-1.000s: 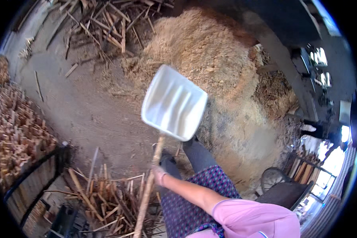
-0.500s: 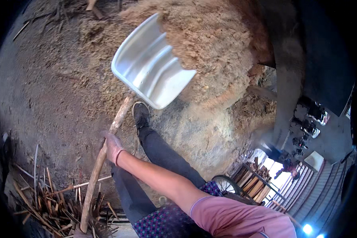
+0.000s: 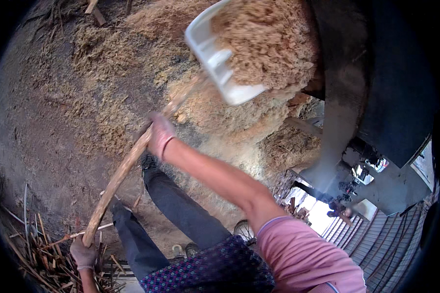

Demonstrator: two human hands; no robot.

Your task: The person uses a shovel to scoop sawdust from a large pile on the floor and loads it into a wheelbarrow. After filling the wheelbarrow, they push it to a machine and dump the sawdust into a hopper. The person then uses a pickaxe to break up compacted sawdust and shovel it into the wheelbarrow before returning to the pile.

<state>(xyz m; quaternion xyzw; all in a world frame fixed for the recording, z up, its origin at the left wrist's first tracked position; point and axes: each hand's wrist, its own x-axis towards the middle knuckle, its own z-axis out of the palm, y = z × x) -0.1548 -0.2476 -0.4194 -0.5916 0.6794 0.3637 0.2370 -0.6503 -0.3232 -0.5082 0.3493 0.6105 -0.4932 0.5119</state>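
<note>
My right hand (image 3: pixel 160 134), in a pale glove with a pink cuff, is closed around the middle of a shovel's wooden handle (image 3: pixel 116 183). At the handle's end, low on the left, my gloved left hand (image 3: pixel 84 254) grips it. The shovel's wide, pale ribbed blade (image 3: pixel 208 41) is tilted at the upper middle and somewhat blurred. Light brown sawdust (image 3: pixel 269 46) covers the far part of the blade and hides its front edge. Whether that sawdust all lies on the blade or partly behind it, I cannot tell.
Sawdust is scattered over the dirt ground (image 3: pixel 63 127). Thin wood strips (image 3: pixel 44 263) are piled at lower left. A dark metal structure (image 3: pixel 347 73) stands on the right. Farther right are another person (image 3: pixel 335 207) and corrugated sheeting (image 3: pixel 391 239). A wheel (image 3: pixel 244 229) is near my legs.
The shovel blade has moved away and to the right, with more of it under sawdust. My right hand has gone forward, and my left hand has come into fuller view at the handle's end.
</note>
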